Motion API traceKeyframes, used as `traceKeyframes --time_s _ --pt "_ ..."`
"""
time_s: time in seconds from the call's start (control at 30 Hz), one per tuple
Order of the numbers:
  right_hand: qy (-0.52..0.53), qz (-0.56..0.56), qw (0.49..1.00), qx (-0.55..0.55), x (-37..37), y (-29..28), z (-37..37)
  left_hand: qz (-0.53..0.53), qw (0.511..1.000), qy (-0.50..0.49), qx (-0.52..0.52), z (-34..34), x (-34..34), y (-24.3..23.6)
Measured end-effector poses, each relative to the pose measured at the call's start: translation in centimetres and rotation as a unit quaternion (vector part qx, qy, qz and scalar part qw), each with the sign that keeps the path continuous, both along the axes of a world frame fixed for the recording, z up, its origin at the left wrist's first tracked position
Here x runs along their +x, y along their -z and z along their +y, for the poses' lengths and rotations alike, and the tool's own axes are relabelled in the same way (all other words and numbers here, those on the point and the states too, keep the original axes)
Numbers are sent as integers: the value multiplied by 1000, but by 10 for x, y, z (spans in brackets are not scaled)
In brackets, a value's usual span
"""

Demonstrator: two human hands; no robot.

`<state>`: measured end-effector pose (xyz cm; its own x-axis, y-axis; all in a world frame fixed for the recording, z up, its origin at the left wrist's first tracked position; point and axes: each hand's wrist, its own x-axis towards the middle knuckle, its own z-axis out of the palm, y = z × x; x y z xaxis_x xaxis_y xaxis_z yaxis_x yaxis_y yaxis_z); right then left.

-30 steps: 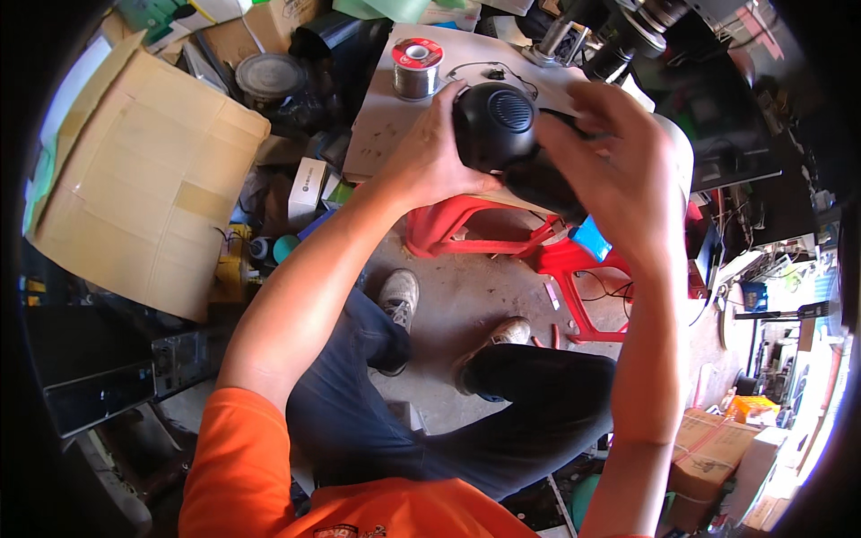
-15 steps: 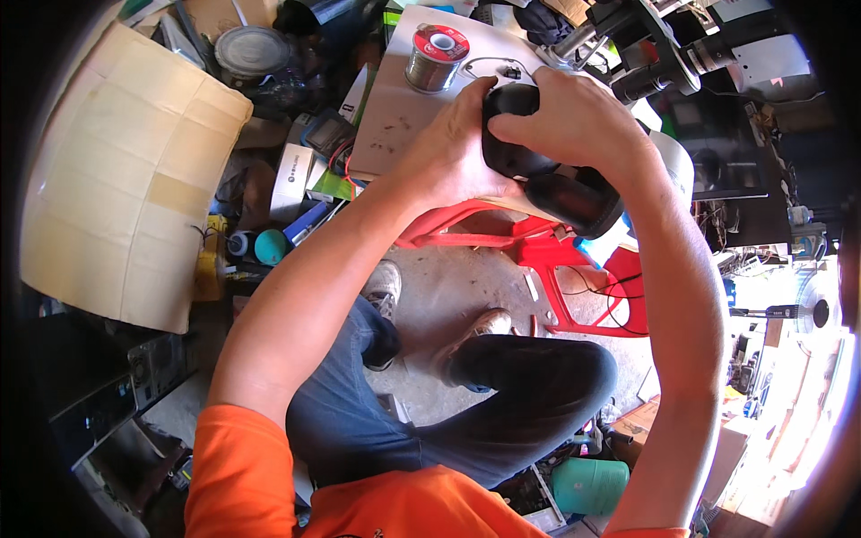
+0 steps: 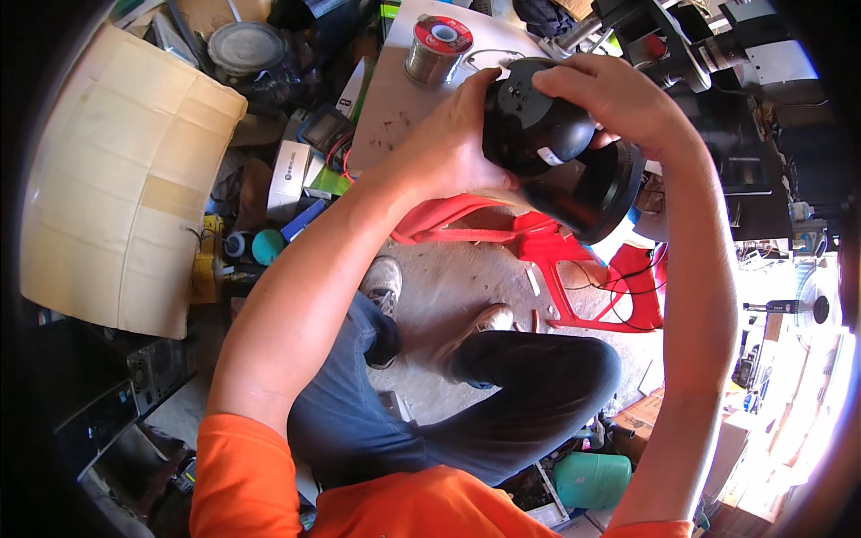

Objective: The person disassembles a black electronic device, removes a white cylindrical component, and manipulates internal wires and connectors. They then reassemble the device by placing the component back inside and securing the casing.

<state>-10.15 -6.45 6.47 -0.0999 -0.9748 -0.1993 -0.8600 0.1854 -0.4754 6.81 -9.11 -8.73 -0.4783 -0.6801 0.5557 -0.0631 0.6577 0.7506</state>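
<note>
Both hands hold a glossy black device [image 3: 538, 134] with a rounded body and a wide round rimmed section; its exact kind I cannot make out. My left hand [image 3: 462, 143] wraps round its left side, thumb underneath. My right hand [image 3: 623, 100] grips the upper right, with the thumb on top and the other fingers partly hidden behind. Small holes and a small white label show on the rounded part. Just beyond it, a spool of solder wire [image 3: 439, 52] with a red top stands on the pale work surface [image 3: 395, 117].
A red plastic stool [image 3: 560, 296] with dark cables stands below the device. Cardboard [image 3: 134, 179] fills the left side. Small boxes [image 3: 289, 175] and tools clutter the left of the work surface. Black metal equipment [image 3: 682, 54] is at upper right, a teal container [image 3: 592, 480] at lower right.
The device has turned, so its holed face and white label now show, and its rimmed section is more exposed. My right hand has shifted right along it.
</note>
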Motion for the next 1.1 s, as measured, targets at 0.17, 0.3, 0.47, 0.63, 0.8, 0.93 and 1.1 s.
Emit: traceKeyframes --time_s 0.17,0.3,0.47,0.63,0.8,0.93,1.1 --pt "-21 -103 994 17 -21 -8 2 -20 1000 -9 -20 0 0 -5" --pt "9 -192 981 11 -39 -5 7 -65 998 4 14 0 3 -9" --pt "9 -215 977 -4 -42 -5 14 -45 999 20 -5 -7 -3 -2" --pt "25 -217 976 -20 -36 -6 19 -59 998 25 -2 -7 -6 -4" --pt "14 -203 979 -8 -38 -7 18 -45 999 20 10 -7 -5 -6" --pt "39 -216 975 -29 -36 -6 20 -40 998 36 38 -7 -1 -9" --pt "26 -212 977 -23 -39 -3 20 -39 996 59 46 -8 5 -10"
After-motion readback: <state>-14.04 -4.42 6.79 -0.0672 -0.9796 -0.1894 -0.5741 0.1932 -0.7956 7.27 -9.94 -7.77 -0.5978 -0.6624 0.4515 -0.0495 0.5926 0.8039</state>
